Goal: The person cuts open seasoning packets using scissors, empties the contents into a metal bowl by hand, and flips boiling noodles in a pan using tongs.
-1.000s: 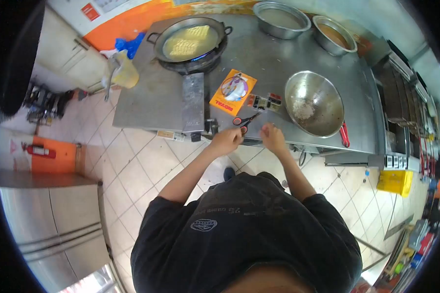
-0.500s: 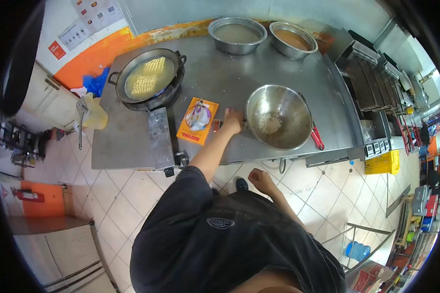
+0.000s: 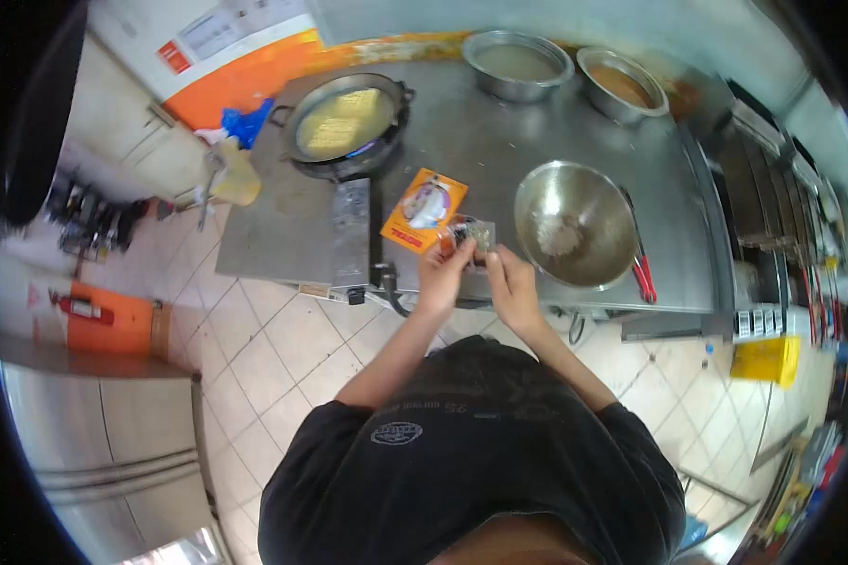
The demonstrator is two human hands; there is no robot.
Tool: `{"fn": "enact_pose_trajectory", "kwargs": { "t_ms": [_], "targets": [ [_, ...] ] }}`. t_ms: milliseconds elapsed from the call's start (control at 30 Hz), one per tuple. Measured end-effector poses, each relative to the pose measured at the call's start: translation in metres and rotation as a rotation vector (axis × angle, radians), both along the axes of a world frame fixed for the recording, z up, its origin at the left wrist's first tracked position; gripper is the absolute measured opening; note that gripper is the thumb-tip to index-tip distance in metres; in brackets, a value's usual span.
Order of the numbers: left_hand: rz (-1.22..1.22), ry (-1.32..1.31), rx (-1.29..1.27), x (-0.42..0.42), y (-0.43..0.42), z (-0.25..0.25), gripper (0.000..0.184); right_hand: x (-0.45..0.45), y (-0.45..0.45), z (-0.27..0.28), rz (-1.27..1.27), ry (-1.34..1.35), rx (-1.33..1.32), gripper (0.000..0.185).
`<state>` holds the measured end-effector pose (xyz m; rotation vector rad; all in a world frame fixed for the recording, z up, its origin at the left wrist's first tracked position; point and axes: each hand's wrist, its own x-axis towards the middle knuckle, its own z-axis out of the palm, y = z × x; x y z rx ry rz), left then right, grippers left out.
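Observation:
Both hands meet at the front edge of the steel table. A small seasoning sachet, partly see-through with dark and reddish patches, is pinched between them. My left hand grips its left part, thumb on top. On its right side, my right hand has closed fingers at the lower corner. Whether it is one sachet or a joined strip I cannot tell. Just behind my left hand lies an orange noodle packet. A steel mixing bowl with pale powder in its bottom stands to the right.
A wok with two noodle blocks in liquid sits on a burner, where a blue flame shows. Two metal basins of liquid, a grey one and a brown one, stand at the back. Red-handled tongs lie beside the bowl.
My left hand has lifted the sachet from the table towards me. My right hand has come up from below the table edge to meet it. The view has shifted left.

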<state>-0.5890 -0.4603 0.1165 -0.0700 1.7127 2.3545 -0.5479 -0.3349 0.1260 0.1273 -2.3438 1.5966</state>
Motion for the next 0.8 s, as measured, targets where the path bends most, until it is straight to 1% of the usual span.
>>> {"fn": "enact_pose_trajectory", "kwargs": {
  "t_ms": [33, 67, 133, 167, 200, 233, 267, 300, 333, 367, 400, 467, 500, 567, 600, 633, 667, 700, 733, 767, 800],
  "targets": [
    [0.063, 0.060, -0.043, 0.008, 0.003, 0.005, 0.008, -0.002, -0.006, -0.003, -0.048, 0.009, -0.007, 0.016],
    [0.162, 0.152, -0.002, 0.012, 0.008, -0.005, 0.013, -0.005, -0.009, -0.001, -0.043, 0.057, 0.100, 0.015],
    [0.067, 0.149, -0.024, 0.026, 0.005, -0.018, 0.021, -0.004, -0.009, 0.001, -0.050, 0.150, 0.312, 0.013],
    [0.126, 0.193, -0.087, 0.027, 0.004, -0.027, 0.018, -0.004, -0.018, -0.009, 0.005, 0.346, 0.291, 0.011],
    [0.179, 0.230, -0.156, 0.029, 0.002, -0.037, 0.016, -0.006, -0.019, -0.016, 0.028, 0.274, 0.285, 0.011],
    [0.224, 0.265, -0.228, 0.033, -0.002, -0.035, 0.016, -0.006, -0.019, -0.019, 0.044, 0.200, 0.278, 0.011],
    [0.203, 0.256, -0.287, 0.030, -0.008, -0.032, 0.016, -0.010, -0.020, -0.018, 0.060, 0.136, 0.278, 0.011],
    [0.188, 0.240, -0.339, 0.026, -0.014, -0.027, 0.016, -0.008, -0.026, -0.017, 0.053, 0.229, 0.248, 0.013],
    [0.170, 0.215, -0.394, 0.028, -0.018, -0.022, 0.016, -0.007, -0.031, -0.016, 0.112, 0.259, 0.224, 0.015],
    [0.250, 0.309, -0.042, 0.027, -0.009, -0.033, 0.019, -0.007, -0.035, -0.015, 0.162, 0.288, 0.192, 0.017],
    [0.264, 0.331, -0.148, 0.030, -0.011, -0.032, 0.019, -0.009, -0.040, -0.014, 0.202, 0.324, 0.155, 0.020],
    [0.295, 0.377, -0.345, 0.036, -0.010, -0.025, 0.021, -0.017, -0.042, -0.022, 0.162, 0.273, 0.144, 0.020],
    [0.321, 0.327, -0.269, 0.035, -0.009, -0.028, 0.021, -0.014, -0.040, -0.028, 0.146, 0.229, 0.145, 0.020],
    [0.354, 0.217, -0.132, 0.032, -0.013, -0.037, 0.022, -0.011, -0.043, -0.025, 0.190, 0.226, 0.184, 0.019],
    [0.345, 0.223, -0.126, 0.034, -0.014, -0.039, 0.023, -0.014, -0.043, -0.024, 0.202, 0.227, 0.202, 0.018],
    [0.340, 0.238, -0.112, 0.034, -0.012, -0.039, 0.023, -0.021, -0.040, -0.032, 0.139, 0.083, 0.186, 0.017],
    [0.333, 0.248, -0.097, 0.035, -0.010, -0.022, 0.024, -0.019, -0.042, -0.031, 0.150, 0.162, 0.181, 0.017],
    [0.368, 0.228, -0.294, 0.034, -0.013, -0.002, 0.027, -0.015, -0.048, -0.029, 0.161, 0.241, 0.181, 0.018],
    [0.352, 0.189, -0.328, 0.038, -0.014, -0.007, 0.027, -0.011, -0.049, -0.029, 0.165, 0.316, 0.178, 0.018],
    [0.332, 0.156, -0.369, 0.040, -0.015, -0.015, 0.027, -0.012, -0.047, -0.034, 0.185, 0.248, 0.161, 0.018],
    [0.324, 0.139, -0.408, 0.035, -0.015, -0.024, 0.027, -0.015, -0.045, -0.031, 0.179, 0.250, 0.159, 0.017]
  ]
}}
